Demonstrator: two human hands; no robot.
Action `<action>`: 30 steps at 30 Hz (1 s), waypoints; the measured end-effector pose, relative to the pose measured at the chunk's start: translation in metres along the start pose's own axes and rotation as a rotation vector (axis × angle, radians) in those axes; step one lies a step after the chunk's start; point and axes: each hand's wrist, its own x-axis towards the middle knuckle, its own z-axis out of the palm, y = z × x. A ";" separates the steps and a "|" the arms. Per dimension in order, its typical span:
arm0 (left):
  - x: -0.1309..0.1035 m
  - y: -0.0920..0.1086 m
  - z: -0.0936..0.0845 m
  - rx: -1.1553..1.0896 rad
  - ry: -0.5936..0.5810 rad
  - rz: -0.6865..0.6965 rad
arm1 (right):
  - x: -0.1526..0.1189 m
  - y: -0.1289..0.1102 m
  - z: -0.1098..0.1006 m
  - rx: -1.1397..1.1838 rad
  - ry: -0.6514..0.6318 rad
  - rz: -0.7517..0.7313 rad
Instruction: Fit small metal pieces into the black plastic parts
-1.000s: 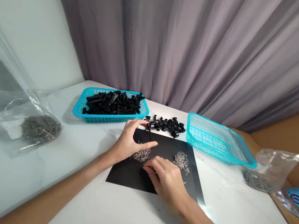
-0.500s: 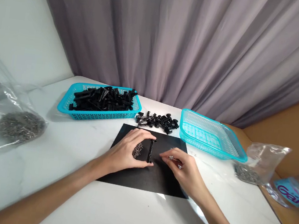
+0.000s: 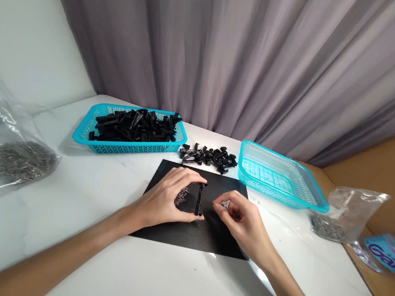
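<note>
My left hand (image 3: 165, 195) grips a slim black plastic part (image 3: 199, 200) by its two ends, between thumb and fingers, above a black mat (image 3: 185, 234). Behind that hand's curled fingers lies a small heap of metal pieces (image 3: 181, 196). To the right, my right hand (image 3: 242, 218) has its thumb and index fingertips pinched together, apart from the black part. What the pinch holds, if anything, is too small to tell. Silvery bits (image 3: 225, 204) show behind the right fingers.
A blue basket (image 3: 127, 148) full of black parts stands at the back left, with loose black parts (image 3: 218, 158) beside it. Another blue basket (image 3: 279, 196) stands back right. Bags of metal pieces (image 3: 22, 162) lie at both sides; a bottle (image 3: 390, 251) lies far right.
The view has shifted slightly. My right fingers have turned and curled a little, still pinched. My left hand keeps the black part in nearly the same place.
</note>
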 end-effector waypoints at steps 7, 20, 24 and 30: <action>0.000 0.003 -0.001 0.016 0.016 -0.013 | -0.003 -0.008 0.010 0.164 -0.011 0.007; 0.001 0.004 -0.001 0.051 0.017 -0.020 | -0.001 -0.011 0.022 0.242 -0.017 0.028; 0.000 0.003 0.000 0.060 0.015 -0.013 | 0.000 -0.011 0.014 0.172 -0.068 -0.034; 0.001 0.005 -0.001 0.058 0.017 0.001 | -0.001 -0.013 0.002 0.094 -0.191 -0.142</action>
